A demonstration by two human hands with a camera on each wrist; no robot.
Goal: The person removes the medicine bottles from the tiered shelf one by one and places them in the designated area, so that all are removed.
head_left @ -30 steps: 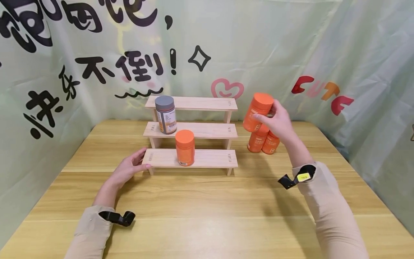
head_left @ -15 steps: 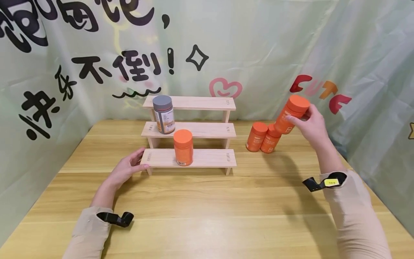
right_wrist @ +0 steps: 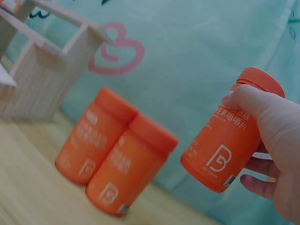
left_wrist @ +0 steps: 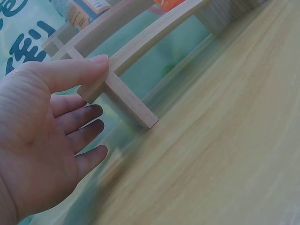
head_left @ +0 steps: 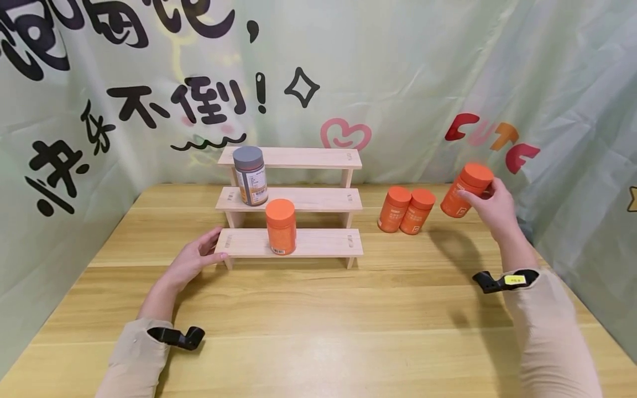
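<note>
In the head view, my right hand (head_left: pixel 494 207) grips an orange supplement bottle (head_left: pixel 460 193), tilted and seemingly just above the table at the right. The right wrist view shows my thumb across the front of this bottle (right_wrist: pixel 225 136). Two matching bottles, a left one (head_left: pixel 395 210) and a right one (head_left: pixel 418 212), stand side by side left of it. My left hand (head_left: pixel 196 260) holds the left end of the lowest step of a three-step wooden stand (head_left: pixel 328 243), thumb at its front edge. Another orange bottle (head_left: pixel 281 228) stands on that lowest step.
A grey-capped bottle (head_left: pixel 251 177) stands on the middle step, near its left end. Behind the wooden table (head_left: pixel 318 326) hangs a pale green curtain (head_left: pixel 398 66) with printed lettering. It also runs along both sides.
My right hand has carried its orange bottle right, away from above the two standing bottles, then lowered it toward the table. My left hand stays at the stand; the view shifts slightly.
</note>
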